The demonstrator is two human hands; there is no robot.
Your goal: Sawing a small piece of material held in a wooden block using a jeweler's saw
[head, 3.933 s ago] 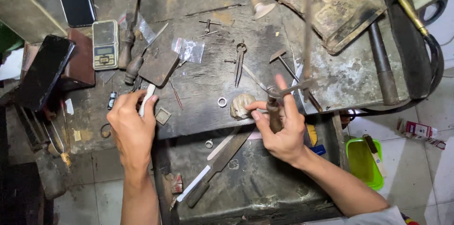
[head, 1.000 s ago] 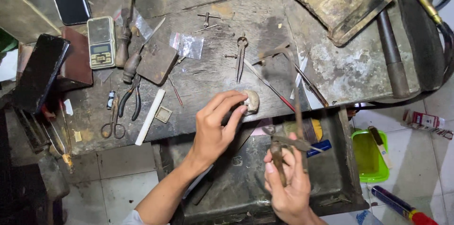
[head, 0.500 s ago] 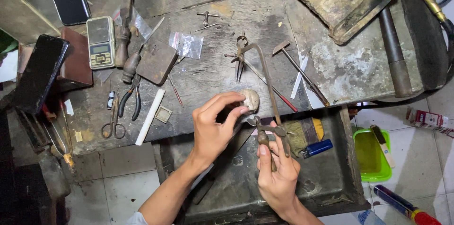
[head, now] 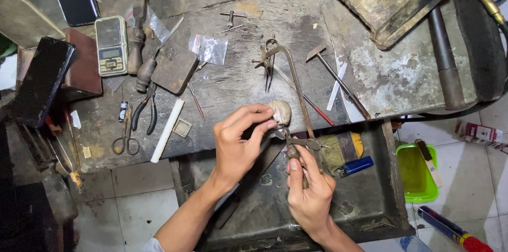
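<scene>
The right hand (head: 309,191) is wrapping its grip around the wooden handle of a jeweller's saw (head: 296,119), fingers pressed together on it, thumb lying up along the handle. The saw's thin metal frame is arching away toward the far side of the tabletop (head: 370,80), its far end sitting close to a small pair of dividers (head: 267,64). The left hand (head: 238,143) is pinching something small at the near edge, thumb and forefinger closing on it just beside a rounded, pale wooden peg (head: 280,111); what exactly sits between the fingertips is too small to tell.

To my eye the person is setting up a cut: the piece is being steadied against the peg while the blade is being brought to it. The next move would call for a firm pinch and a light, upright stroke, since such a blade could snap if twisted.

The piece is lying just far and left of the saw handle, almost touching it. Further out, pliers (head: 144,106), scissors (head: 126,135), a white stick (head: 167,130) and a pocket scale (head: 111,45) are lying to the left, a small hammer (head: 338,80) to the right, and a blue lighter (head: 357,166) is resting in the open drawer (head: 389,178) below.
</scene>
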